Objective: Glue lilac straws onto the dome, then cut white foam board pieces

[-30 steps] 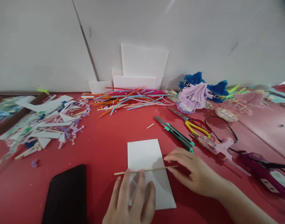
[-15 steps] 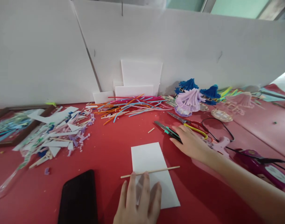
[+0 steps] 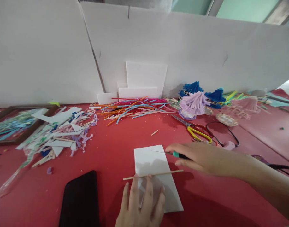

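Observation:
A white foam board piece [image 3: 174, 195] lies flat on the red table, with a thin wooden stick [image 3: 176, 171] across it that sticks out past both sides. My left hand [image 3: 142, 205] rests on the board with fingers spread, fingertips pressing the stick down. My right hand [image 3: 201, 157] is closed around a utility knife [image 3: 176, 154] with a black and green handle. The thin blade points left above the board's upper right part; whether it touches the board I cannot tell.
A black phone [image 3: 80, 200] lies left of my left hand. Scissors [image 3: 194, 127] and a cable are beyond my right hand. Coloured pipe cleaners [image 3: 137, 108], a scrap pile [image 3: 66, 132], a brown frame [image 3: 38, 126] and small fringed models [image 3: 194, 102] line the back.
My right hand has picked up the utility knife from the table and brought it left and nearer, over the board's edge. My left hand, the stick and the board stay put.

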{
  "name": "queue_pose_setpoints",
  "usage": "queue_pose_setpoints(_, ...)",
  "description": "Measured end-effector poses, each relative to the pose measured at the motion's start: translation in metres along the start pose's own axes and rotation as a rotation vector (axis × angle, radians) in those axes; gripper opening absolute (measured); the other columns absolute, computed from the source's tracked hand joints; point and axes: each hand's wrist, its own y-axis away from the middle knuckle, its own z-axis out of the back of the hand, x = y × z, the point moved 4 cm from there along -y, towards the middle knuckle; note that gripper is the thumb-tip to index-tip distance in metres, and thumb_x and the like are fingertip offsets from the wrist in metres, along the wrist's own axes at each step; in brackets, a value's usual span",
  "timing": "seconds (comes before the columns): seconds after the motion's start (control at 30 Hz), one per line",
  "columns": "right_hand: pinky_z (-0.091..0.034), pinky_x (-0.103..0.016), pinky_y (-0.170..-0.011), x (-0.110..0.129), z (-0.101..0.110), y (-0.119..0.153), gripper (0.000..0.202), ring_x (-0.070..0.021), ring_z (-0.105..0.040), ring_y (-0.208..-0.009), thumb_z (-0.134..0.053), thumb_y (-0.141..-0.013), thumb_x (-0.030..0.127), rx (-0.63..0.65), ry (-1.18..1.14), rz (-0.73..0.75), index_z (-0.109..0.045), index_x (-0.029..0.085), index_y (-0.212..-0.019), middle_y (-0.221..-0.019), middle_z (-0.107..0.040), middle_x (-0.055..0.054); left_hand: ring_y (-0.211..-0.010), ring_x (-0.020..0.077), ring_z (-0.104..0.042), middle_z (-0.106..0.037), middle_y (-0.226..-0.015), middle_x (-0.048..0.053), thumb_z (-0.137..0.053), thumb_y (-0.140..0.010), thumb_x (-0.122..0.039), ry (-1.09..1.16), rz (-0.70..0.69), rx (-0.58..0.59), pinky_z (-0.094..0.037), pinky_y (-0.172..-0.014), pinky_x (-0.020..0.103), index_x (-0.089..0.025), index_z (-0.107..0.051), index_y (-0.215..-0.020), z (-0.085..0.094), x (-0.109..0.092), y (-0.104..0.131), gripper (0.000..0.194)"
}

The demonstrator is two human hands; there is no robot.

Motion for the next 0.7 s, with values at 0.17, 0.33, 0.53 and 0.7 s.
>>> queue_pose_setpoints(0.17,-0.036,-0.024,-0.057,0.027,0.002,-0.012,0.034,-0.0149,-0.061,-0.071,-0.043,-0.093,0.019,0.062,0.105,0.151,-0.062,0.03,-0.12,-0.097,-0.067,-0.003,-0.101,0.0379,-0.064,-0.063,-0.119,0.007,-0.052,-0.088,-0.024,0.002,0.022,-0.001,-0.059,-0.073,0.049,-0.032,-0.056,-0.122,0.0,0.0,0.001,0.035)
queue_pose_setpoints(0.33,-0.026,-0.025,-0.051,0.038,-0.007,-0.024,0.037,-0.0145,-0.057,-0.066,-0.046,-0.091,0.017,0.037,0.23,0.247,-0.06,0.028,-0.123,-0.088,-0.067,-0.003,-0.1,0.0377,-0.064,-0.063,-0.12,0.006,-0.049,-0.09,-0.024,0.002,0.028,-0.008,-0.059,-0.072,0.048,-0.031,-0.057,-0.12,0.0,-0.001,0.001,0.032)
queue_pose_setpoints(0.53,-0.016,-0.028,-0.047,0.041,-0.02,-0.03,0.04,-0.014,-0.057,-0.065,-0.047,-0.089,0.015,0.037,0.347,0.338,-0.054,0.029,-0.126,-0.086,-0.066,-0.002,-0.098,0.0362,-0.064,-0.064,-0.116,0.004,-0.049,-0.09,-0.026,0.014,0.045,-0.02,-0.059,-0.072,0.047,-0.033,-0.056,-0.121,-0.001,0.0,0.002,0.032)
queue_pose_setpoints(0.7,-0.016,-0.028,-0.047,0.043,-0.023,-0.03,0.038,-0.0137,-0.058,-0.064,-0.047,-0.09,0.016,0.052,0.358,0.333,-0.055,0.03,-0.125,-0.084,-0.066,-0.002,-0.101,0.0369,-0.063,-0.062,-0.119,0.005,-0.049,-0.09,-0.027,0.014,0.04,-0.017,-0.058,-0.073,0.048,-0.034,-0.055,-0.123,-0.001,-0.001,0.002,0.034)
